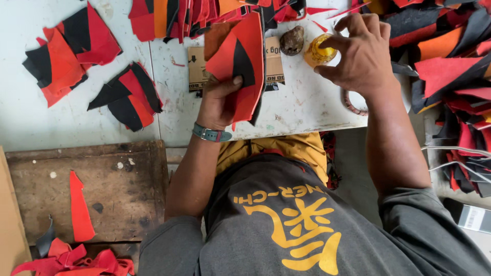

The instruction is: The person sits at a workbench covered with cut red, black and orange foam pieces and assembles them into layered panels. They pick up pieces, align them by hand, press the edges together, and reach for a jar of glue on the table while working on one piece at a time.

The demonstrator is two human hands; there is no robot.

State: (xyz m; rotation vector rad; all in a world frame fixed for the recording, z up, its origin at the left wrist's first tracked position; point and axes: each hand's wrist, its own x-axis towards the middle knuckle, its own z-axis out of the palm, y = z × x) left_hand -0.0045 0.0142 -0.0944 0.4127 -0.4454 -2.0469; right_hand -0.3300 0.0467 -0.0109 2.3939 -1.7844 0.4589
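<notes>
On the white table (312,102), left hand (217,105) pinches a red-and-black cut piece (240,66) by its lower edge, thin and floppy, likely light; right hand (358,53), beside it, fingertips closed round a small yellow jar (318,52).

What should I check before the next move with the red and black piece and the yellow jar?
1. Left hand has a firm grip on the red and black piece: ok.
2. Right hand is on the yellow jar: ok, fingertips touch it.
3. Jar upright on the white table: ok.
4. Jar open or lidded: cannot tell.
5. Brown lump apart from the jar: ok.
6. Cardboard lies flat under the piece: ok.
</notes>
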